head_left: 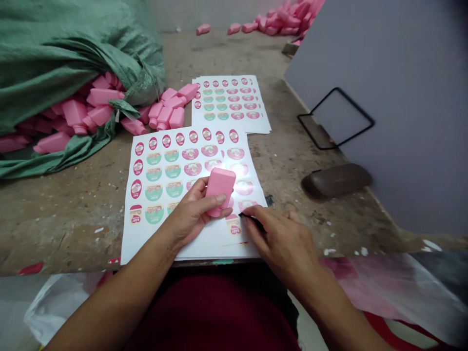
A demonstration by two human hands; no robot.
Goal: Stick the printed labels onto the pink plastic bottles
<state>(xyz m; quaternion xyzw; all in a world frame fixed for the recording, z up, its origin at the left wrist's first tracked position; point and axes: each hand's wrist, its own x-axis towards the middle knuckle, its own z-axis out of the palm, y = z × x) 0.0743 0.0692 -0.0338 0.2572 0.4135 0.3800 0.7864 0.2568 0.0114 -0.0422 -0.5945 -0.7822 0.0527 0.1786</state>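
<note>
Above the near stack of white sticker sheets [157, 246], slightly right of its middle, a pink, flat-sided plastic bottle [221, 187] is held in the left hand [199, 207], its fingers curled round the sides and the thumb pressed across the face. Just beside it, the right hand [281, 234] has thumb and forefinger pinched together on a thin black tool [259, 224] (most of it hidden by the hand), its tip over the sheet's lower right. The printed labels are round and oval, in pink and green. Beyond lies a second stack of white sticker sheets [223, 127], with loose pink bottles [165, 116] at its left, near a green woven sack [91, 44] spilling more. To the right, a dark brown, rounded case [338, 180] rests on the worn brown tabletop [84, 214].
</note>
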